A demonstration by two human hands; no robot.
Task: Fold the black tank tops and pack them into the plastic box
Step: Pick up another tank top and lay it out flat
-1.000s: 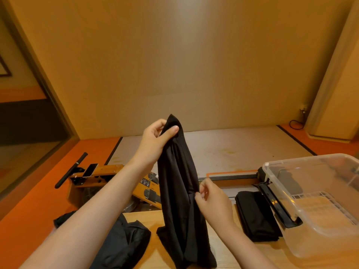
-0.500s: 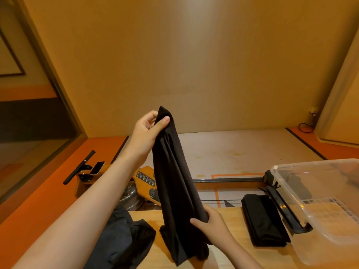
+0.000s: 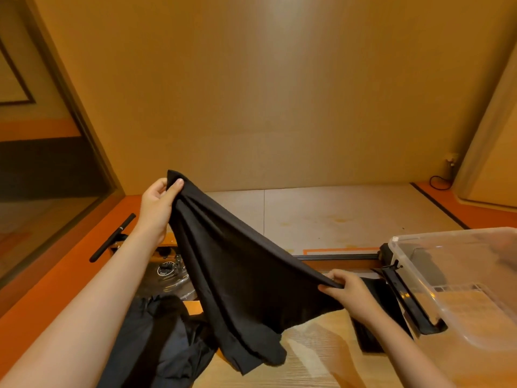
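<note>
Pale wood-grain table [image 3: 321, 357], clear plastic box [image 3: 458, 317] at right.
We pinch a smooth black top [image 3: 237, 275] taut into a triangle, left hand [image 3: 156, 205] high, right hand [image 3: 352, 294] low.

A black tank top [image 3: 240, 275] hangs over a pale wood-grain table [image 3: 321, 357]; clear plastic box [image 3: 458, 278] right, orange floor [image 3: 70, 264] left.
</note>
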